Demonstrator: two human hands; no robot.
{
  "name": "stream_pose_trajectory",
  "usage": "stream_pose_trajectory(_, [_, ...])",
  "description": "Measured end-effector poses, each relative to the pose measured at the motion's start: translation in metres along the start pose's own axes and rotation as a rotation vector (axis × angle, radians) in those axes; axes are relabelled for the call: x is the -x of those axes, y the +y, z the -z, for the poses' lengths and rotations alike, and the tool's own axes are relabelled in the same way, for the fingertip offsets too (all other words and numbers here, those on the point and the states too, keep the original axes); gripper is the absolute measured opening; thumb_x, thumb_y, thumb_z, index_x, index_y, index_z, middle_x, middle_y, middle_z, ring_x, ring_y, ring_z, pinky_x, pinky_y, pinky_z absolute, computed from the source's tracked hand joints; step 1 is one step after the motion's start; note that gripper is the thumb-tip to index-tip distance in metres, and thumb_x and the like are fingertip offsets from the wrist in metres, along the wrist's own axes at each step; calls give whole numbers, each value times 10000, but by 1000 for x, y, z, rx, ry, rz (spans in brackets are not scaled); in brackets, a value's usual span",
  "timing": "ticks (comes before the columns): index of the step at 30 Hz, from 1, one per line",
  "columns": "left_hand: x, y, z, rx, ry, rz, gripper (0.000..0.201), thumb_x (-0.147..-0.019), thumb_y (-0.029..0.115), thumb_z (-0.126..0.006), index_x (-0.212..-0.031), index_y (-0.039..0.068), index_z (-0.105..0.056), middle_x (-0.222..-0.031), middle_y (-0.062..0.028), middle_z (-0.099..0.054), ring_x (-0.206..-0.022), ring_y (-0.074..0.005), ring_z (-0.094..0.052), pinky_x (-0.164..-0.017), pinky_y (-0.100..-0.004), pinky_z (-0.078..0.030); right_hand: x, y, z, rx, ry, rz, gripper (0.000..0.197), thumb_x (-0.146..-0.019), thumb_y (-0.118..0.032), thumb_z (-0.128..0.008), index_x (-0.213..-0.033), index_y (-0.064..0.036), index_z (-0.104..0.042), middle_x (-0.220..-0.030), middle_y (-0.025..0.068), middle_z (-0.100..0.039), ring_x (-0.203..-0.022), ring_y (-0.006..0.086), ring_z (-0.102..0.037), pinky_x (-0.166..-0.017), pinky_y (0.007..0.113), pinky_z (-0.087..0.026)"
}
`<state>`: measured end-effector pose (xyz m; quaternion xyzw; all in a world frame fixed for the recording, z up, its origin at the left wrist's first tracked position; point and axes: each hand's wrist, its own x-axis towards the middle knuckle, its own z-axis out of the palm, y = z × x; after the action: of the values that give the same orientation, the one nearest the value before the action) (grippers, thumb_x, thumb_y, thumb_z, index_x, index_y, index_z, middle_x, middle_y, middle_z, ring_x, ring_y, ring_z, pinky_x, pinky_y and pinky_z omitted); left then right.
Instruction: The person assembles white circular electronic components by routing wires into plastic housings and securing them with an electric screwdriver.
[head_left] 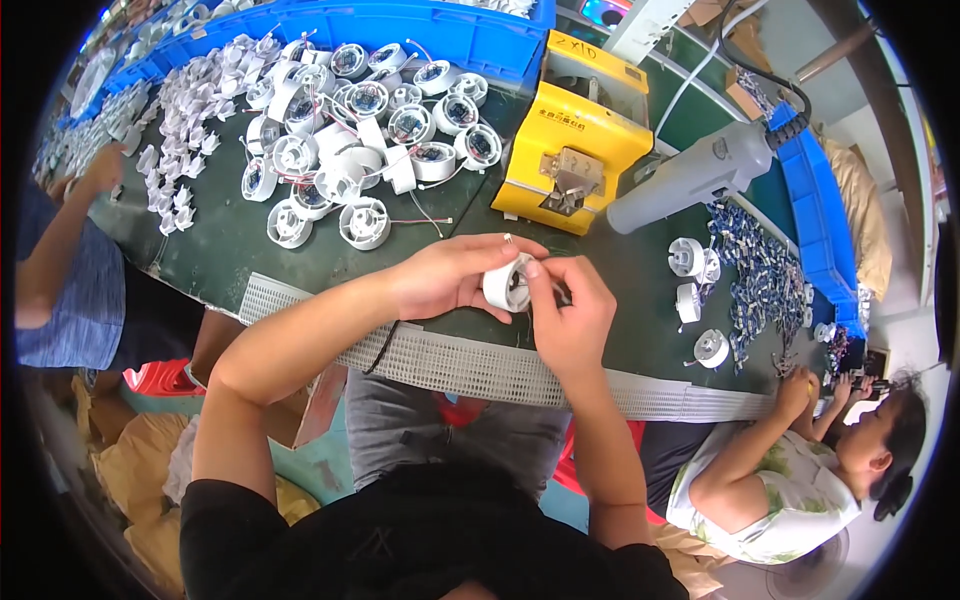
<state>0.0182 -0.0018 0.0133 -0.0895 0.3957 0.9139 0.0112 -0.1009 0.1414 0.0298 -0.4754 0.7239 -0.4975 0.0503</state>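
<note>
Near the front edge of the dark green table, both my hands hold one round white plastic housing point(497, 289). My left hand point(447, 275) grips it from the left side, its fingers curled behind. From the right, my right hand point(572, 310) closes on it, with the thumb pressed at the open rim. A small white connector point(508, 239) sticks up by my left fingers. Whatever lies inside the housing is mostly covered by my thumb. Beyond my hands is a pile of similar white housings point(365, 222), several with round circuit boards and thin wires.
A yellow machine point(575, 125) stands at the back, beside a grey electric screwdriver point(690, 175). Small wired boards point(745, 285) lie to the right, white plastic parts point(180, 160) to the left. Blue bins point(450, 40) line the back. White slotted trunking point(460, 365) edges the table. Co-workers sit on both sides.
</note>
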Motion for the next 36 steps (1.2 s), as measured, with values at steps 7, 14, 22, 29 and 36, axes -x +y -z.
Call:
stream_pose_trajectory(7, [4, 2, 0, 175, 65, -48, 423, -1031, 333, -435, -1350, 61, -485, -1138, -76, -626, -1067, -250, -640, -920, -439, -539, -2, 20, 32, 279, 17, 449, 252, -753, 16, -745, -986, -69, -701, -1061, 102, -580, -748, 199, -667, -650, 306, -559])
stream_pose_trajectory(14, [4, -2, -4, 230, 136, -149, 368, -1022, 264, -476, -1315, 48, -521, -1148, -71, -622, -1060, -211, -631, -956, -431, -516, -19, 24, 35, 281, 34, 538, 254, -781, -42, -743, -1032, -24, -709, -1027, 120, -622, -759, 222, -623, -650, 299, -527])
stream_pose_trajectory(22, [3, -6, -2, 258, -38, -316, 367, -992, 115, -485, -1347, 22, -490, -1235, -86, -585, -1134, -208, -567, -1003, -383, -429, -9, 2, -5, -691, -22, -211, 189, -835, 67, -691, -1020, 29, -678, -835, 70, -677, -662, 112, -642, -589, 210, -525])
stream_pose_trajectory(29, [2, -12, -3, 316, -94, -326, 467, -998, 105, -464, -1451, 45, -369, -1364, -99, -486, -1235, -201, -493, -1073, -380, -356, -2, 7, -17, -304, 50, 28, 207, -760, 16, -776, -958, -15, -726, -926, 94, -638, -736, 141, -608, -652, 252, -495])
stream_pose_trajectory(36, [1, -15, -6, 120, -113, -379, 545, -1021, 195, -429, -1518, 97, -230, -1485, -130, -370, -1382, -235, -345, -1143, -417, -259, 4, 11, -21, -229, 101, 150, 286, -734, -28, -809, -998, -51, -701, -1136, 79, -499, -1001, 193, -542, -835, 309, -471])
